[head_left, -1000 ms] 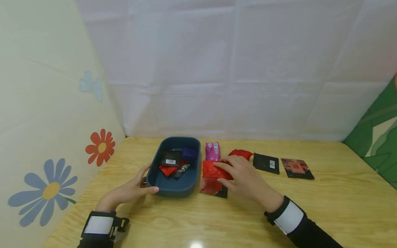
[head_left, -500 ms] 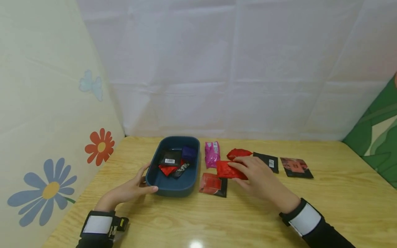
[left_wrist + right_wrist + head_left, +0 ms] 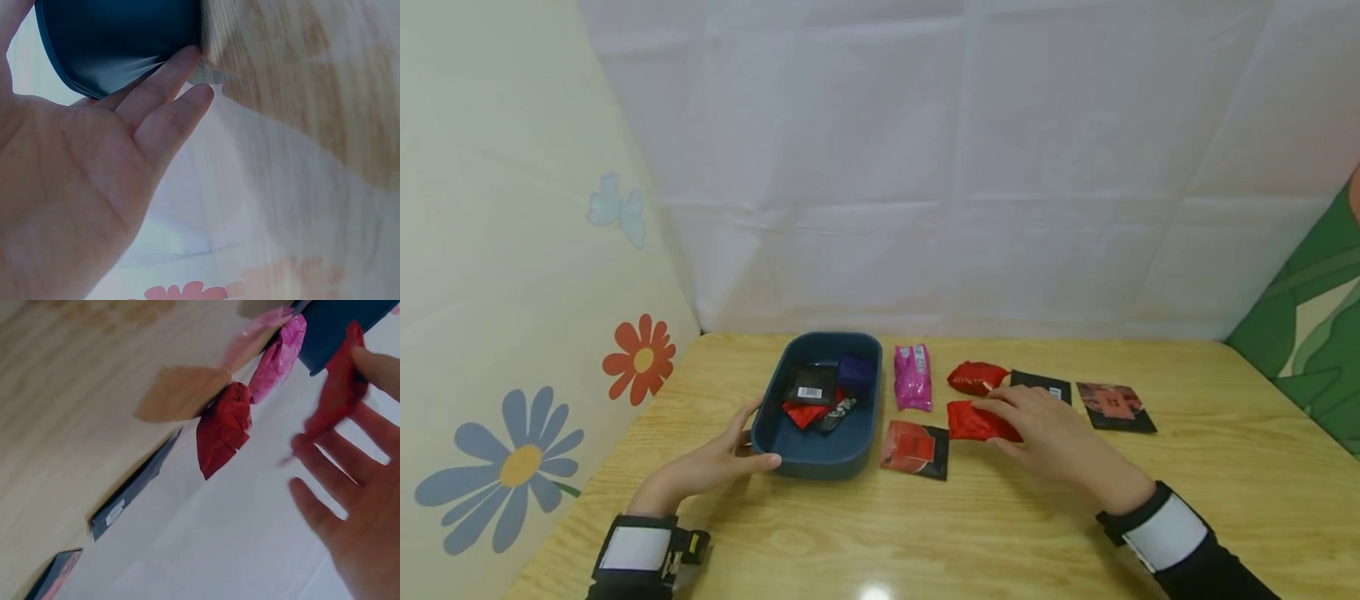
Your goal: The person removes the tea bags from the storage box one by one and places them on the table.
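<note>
A wooden table is set against a white sheet. On the table, a pink packet, a crumpled red packet, a black sachet and a black-and-red sachet are laid in a row.

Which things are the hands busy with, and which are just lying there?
Busy with:
- red packet, under the right hand
- blue tray, touched by the left hand

Lying about:
- pink packet
- crumpled red packet
- two black packets
- red-and-black packet
</note>
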Demonstrator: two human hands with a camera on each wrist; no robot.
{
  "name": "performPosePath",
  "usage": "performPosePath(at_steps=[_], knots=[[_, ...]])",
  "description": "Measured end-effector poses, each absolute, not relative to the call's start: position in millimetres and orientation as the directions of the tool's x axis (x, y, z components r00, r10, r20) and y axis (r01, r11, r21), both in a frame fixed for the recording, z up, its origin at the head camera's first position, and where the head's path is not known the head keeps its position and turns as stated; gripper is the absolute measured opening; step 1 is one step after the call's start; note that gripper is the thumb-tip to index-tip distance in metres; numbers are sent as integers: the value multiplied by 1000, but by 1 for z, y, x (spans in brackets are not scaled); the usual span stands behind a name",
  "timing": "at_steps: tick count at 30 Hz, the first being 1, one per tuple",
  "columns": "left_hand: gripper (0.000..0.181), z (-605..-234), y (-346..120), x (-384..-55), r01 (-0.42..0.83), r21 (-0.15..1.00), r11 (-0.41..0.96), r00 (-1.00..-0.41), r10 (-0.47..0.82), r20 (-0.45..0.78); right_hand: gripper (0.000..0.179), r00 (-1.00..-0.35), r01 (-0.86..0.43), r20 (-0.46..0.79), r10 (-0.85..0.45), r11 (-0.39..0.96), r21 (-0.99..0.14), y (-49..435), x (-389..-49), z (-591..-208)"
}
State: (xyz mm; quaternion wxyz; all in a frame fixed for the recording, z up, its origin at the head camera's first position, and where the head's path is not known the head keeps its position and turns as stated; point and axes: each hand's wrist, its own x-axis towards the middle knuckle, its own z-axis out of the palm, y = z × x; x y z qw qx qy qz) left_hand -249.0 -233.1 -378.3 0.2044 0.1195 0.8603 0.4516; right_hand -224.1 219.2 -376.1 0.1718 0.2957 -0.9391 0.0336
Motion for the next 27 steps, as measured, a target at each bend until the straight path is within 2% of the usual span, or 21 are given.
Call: performPosePath(at_steps=[6,11,17,27], knots=[[98,-378,-234,-250,39,831,555,-883,408,-231,54,-866,-483,159,-475,875,-19,217,-223,-371],[98,-379,-234,-249,43,834,550,-882,413,-227,53,-888,-458,70,-454,887,-62,214,-222,-374],[98,-378,-233,-248,45,830,555,-880,415,-230,55,-894,-448,44,-446,886,-119,215,-221,-380],[98,-378,-233,-249,65,833,550,-871,439,-222,51,-893,-450,41,-448,885,-121,212,-220,-382]])
